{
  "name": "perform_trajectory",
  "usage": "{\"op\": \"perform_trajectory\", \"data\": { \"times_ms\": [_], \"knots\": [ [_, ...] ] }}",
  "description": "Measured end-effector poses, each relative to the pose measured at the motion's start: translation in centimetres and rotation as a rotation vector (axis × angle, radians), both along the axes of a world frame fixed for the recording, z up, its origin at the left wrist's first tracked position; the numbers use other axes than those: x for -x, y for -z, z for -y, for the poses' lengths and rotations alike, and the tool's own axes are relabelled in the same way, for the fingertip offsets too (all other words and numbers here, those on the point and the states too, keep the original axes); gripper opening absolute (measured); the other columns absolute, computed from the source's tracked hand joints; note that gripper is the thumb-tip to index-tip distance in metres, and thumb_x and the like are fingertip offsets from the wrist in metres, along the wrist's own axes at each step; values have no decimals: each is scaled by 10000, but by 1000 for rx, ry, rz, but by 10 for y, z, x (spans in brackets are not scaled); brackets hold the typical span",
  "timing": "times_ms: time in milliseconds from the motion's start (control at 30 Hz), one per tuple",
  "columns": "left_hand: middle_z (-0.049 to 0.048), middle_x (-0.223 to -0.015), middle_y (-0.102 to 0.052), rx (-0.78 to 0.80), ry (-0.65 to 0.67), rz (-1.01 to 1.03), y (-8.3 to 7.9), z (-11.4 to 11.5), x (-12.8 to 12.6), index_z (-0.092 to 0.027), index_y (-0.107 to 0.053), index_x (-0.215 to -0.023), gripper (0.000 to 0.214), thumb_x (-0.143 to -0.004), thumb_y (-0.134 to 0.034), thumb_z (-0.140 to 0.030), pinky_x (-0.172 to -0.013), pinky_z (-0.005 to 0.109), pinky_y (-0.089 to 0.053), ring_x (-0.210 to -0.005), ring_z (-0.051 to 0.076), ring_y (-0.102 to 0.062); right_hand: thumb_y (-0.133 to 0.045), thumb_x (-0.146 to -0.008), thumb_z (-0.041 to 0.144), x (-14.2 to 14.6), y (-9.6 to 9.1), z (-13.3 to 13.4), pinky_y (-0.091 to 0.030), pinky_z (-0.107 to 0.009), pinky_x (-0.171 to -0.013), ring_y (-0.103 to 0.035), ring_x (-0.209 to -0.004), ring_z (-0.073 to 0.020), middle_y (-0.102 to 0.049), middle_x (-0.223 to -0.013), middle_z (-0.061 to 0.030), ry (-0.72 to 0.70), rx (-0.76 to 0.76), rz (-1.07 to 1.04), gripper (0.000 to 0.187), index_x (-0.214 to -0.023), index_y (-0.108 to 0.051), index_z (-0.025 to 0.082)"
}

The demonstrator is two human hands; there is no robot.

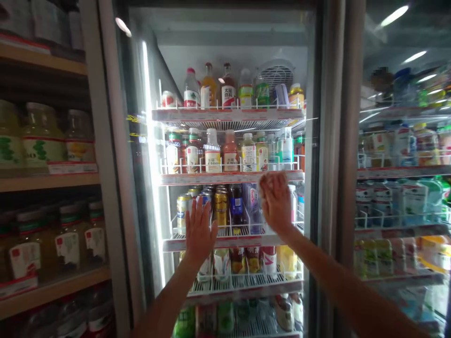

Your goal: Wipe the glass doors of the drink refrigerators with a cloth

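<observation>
A tall drinks fridge (232,28) stands in front of me, with glass in front of its lit shelves. My left hand (200,232) is raised with its fingers apart and appears to lie flat against the glass, over the row of cans. Higher and further right, my right hand (277,206) presses a pale cloth (264,180) to the glass near the shelf edge. That hand is slightly blurred, and its palm hides most of the cloth. Behind the glass are a gold can (221,206) and a dark blue bottle (237,202).
Juice jars (44,136) line an open wooden shelf (45,183) to the left. A metal door frame (334,155) separates this fridge from another glass-fronted fridge of drinks (401,197) on the right. Bottles (229,150) fill the upper wire shelves.
</observation>
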State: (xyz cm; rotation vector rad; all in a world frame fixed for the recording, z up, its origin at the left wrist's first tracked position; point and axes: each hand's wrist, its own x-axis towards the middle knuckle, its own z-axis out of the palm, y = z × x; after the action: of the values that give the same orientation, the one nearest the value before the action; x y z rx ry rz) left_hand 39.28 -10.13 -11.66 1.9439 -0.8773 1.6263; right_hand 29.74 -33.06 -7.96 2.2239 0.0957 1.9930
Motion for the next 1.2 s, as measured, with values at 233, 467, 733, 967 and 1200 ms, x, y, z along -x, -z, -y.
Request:
{"op": "perform_trajectory", "data": {
  "times_ms": [233, 467, 733, 967, 1200],
  "knots": [
    [126, -1502, -273, -14, -52, 40, 4, -27, -10, -199, -199, -1454, 597, -902, -414, -277, -1136, 486, -194, -1414, 257, -157, -455, -846, 222, -20, 0, -38, -198, -506, -1121, -159, -1419, -258, -289, -1511, -51, 1, 86, -120, 530, -1373, -413, 247],
    [145, -1488, -300, -59, -129, -15, 16, -71, -22, -177, -233, -1438, 576, -900, -416, -272, -1108, 503, -246, -1414, 270, -157, -448, -840, 212, -39, 7, -86, -158, -449, -1143, -172, -1415, -213, -397, -1455, -28, -109, 395, -251, 539, -1376, -405, 247],
    [121, -1488, -308, -50, -177, -96, 24, -113, -33, -194, -280, -1422, 554, -887, -412, -247, -1120, 496, -229, -1398, 260, -221, -460, -815, 207, -65, 4, -134, -117, -457, -1150, -140, -1422, -220, -363, -1477, -37, -149, 363, -253, 601, -1406, -358, 236],
    [150, -1460, -352, -88, -255, -97, 33, -139, -40, -157, -310, -1397, 521, -898, -395, -278, -1104, 520, -250, -1375, 268, -282, -486, -800, 210, -82, -9, -173, -103, -485, -1147, -124, -1425, -245, -320, -1497, -59, -135, 250, -214, 603, -1392, -373, 213],
    [160, -1448, -369, -70, -292, -131, 43, -167, -43, -148, -339, -1380, 530, -865, -427, -236, -1107, 513, -251, -1353, 270, -329, -475, -791, 163, -101, -15, -210, -90, -468, -1155, -152, -1419, -233, -341, -1489, -44, -190, 354, -267, 614, -1393, -367, 217]
  ]
}}
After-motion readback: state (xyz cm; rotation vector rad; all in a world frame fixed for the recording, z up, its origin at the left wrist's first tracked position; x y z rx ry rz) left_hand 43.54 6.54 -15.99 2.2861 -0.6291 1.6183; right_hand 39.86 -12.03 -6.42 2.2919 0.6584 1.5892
